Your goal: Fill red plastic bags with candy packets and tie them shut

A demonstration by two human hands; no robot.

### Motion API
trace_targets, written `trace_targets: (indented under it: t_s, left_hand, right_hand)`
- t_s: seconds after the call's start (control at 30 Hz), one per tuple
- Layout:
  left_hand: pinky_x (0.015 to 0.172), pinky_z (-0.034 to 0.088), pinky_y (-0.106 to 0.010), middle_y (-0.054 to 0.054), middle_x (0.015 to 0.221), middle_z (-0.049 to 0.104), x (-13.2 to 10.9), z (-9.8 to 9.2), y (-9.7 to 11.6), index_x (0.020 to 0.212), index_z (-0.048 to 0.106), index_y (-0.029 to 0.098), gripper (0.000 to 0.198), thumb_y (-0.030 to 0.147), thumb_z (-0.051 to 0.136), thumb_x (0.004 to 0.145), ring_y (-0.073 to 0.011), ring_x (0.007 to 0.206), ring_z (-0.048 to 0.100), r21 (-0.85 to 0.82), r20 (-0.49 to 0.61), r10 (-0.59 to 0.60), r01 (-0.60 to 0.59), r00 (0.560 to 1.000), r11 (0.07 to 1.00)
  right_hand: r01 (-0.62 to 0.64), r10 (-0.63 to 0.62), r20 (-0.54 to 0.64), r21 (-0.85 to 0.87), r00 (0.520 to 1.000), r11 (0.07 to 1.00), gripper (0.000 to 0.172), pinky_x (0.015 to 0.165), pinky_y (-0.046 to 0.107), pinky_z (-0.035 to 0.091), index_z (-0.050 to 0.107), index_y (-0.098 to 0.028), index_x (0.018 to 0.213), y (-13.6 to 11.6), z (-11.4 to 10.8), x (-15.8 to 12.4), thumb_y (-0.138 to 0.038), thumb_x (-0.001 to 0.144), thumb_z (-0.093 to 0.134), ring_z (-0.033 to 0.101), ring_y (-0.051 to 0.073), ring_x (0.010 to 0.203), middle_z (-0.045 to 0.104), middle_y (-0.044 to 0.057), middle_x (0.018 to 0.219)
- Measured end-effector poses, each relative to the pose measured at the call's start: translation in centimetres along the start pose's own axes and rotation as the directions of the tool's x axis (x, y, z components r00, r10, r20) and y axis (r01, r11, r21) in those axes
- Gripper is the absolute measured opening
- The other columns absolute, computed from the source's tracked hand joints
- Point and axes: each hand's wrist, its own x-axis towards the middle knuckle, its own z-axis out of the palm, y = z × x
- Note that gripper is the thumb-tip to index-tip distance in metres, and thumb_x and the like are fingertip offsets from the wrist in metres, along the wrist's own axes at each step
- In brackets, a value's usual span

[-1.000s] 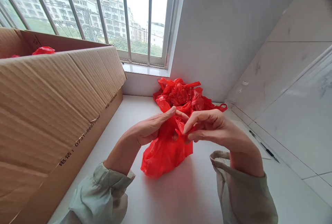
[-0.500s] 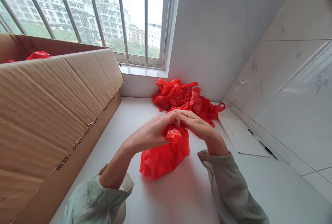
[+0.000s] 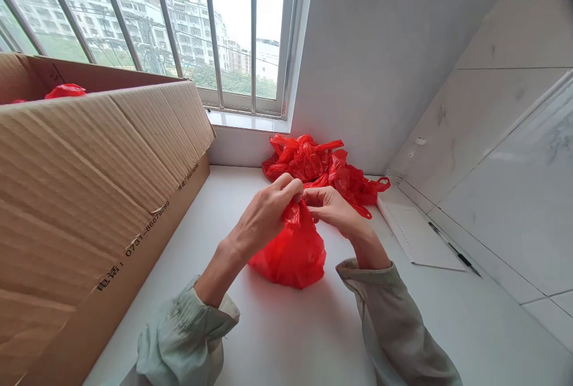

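Red bag (image 3: pixel 298 258), now rounder, below the left hand (image 3: pixel 268 210), whose fingers clamp its gathered top; right hand (image 3: pixel 335 213) alongside, finger grip unclear; mouth seemingly drawn closed.

Your one head-worn camera sits close behind and above your fingers (image 3: pixel 290 187), facing forward and down at the table (image 3: pixel 290 338) beneath them.

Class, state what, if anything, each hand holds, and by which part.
The left hand grips the red bag by its gathered top. The right hand is at that top too; whether it grips cannot be told.
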Motion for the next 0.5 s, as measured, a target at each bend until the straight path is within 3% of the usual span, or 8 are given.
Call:
trace_targets:
  t_s: [0.07, 0.17, 0.23, 0.37, 0.5]
  left_hand:
    - [0.057, 0.034, -0.021, 0.002, 0.082, 0.047, 0.0, -0.6, -0.4, 0.079, 0.043, 0.020, 0.021, 0.000, 0.045, 0.077, -0.0101, 0.066, 0.040, -0.069, 0.041, 0.014, -0.012, 0.999, 0.998]
    - [0.067, 0.041, -0.022, 0.001, 0.089, 0.057, -0.1, -1.7, -0.8, 0.084, 0.055, 0.019, 0.007, 0.015, 0.059, 0.087, -0.0111, 0.076, 0.050, -0.156, 0.085, 0.022, -0.009, 0.996, 0.988]
    - [0.072, 0.043, -0.023, 0.001, 0.093, 0.061, -0.1, -2.2, -0.9, 0.086, 0.061, 0.020, 0.006, 0.024, 0.064, 0.088, -0.0117, 0.080, 0.054, -0.197, 0.086, 0.014, 0.003, 0.996, 0.980]
    - [0.073, 0.046, -0.024, -0.001, 0.099, 0.065, -0.2, -2.8, -1.2, 0.086, 0.070, 0.021, 0.006, 0.025, 0.067, 0.087, -0.0120, 0.082, 0.059, -0.281, 0.090, 0.005, 0.021, 0.996, 0.959]
    - [0.071, 0.046, -0.024, -0.001, 0.099, 0.064, -0.4, -3.5, -1.7, 0.082, 0.076, 0.024, 0.009, 0.030, 0.070, 0.084, -0.0125, 0.080, 0.060, -0.258, 0.100, -0.062, 0.086, 0.993, 0.962]
  right_hand:
    - [0.048, -0.057, -0.114, -0.076, 0.992, 0.996, 0.009, 0.064, 0.024, 0.044, 0.069, -0.016, 0.078, -0.2, 0.1, 0.0, -0.021, 0.072, 0.064, 0.057, 0.012, 0.072, 0.065, 0.000, 0.079]
    - [0.096, -0.140, -0.233, -0.190, 0.962, 0.977, 0.009, 0.073, 0.025, 0.047, 0.068, -0.018, 0.077, -0.4, -0.1, 0.0, -0.019, 0.072, 0.060, 0.062, 0.014, 0.079, 0.068, 0.000, 0.080]
    - [0.113, -0.175, -0.265, -0.234, 0.948, 0.966, 0.009, 0.074, 0.026, 0.048, 0.067, -0.018, 0.076, -0.4, -0.2, 0.0, -0.019, 0.072, 0.059, 0.062, 0.014, 0.079, 0.068, 0.000, 0.080]
    - [0.154, -0.239, -0.325, -0.266, 0.915, 0.952, 0.012, 0.075, 0.027, 0.050, 0.067, -0.020, 0.076, -0.1, -0.2, 0.3, -0.017, 0.072, 0.056, 0.063, 0.014, 0.078, 0.070, 0.000, 0.081]
    - [0.189, -0.279, -0.351, -0.270, 0.894, 0.944, 0.011, 0.075, 0.029, 0.051, 0.071, -0.020, 0.079, 0.0, -0.7, 0.1, -0.023, 0.075, 0.062, 0.065, 0.016, 0.080, 0.072, 0.002, 0.085]
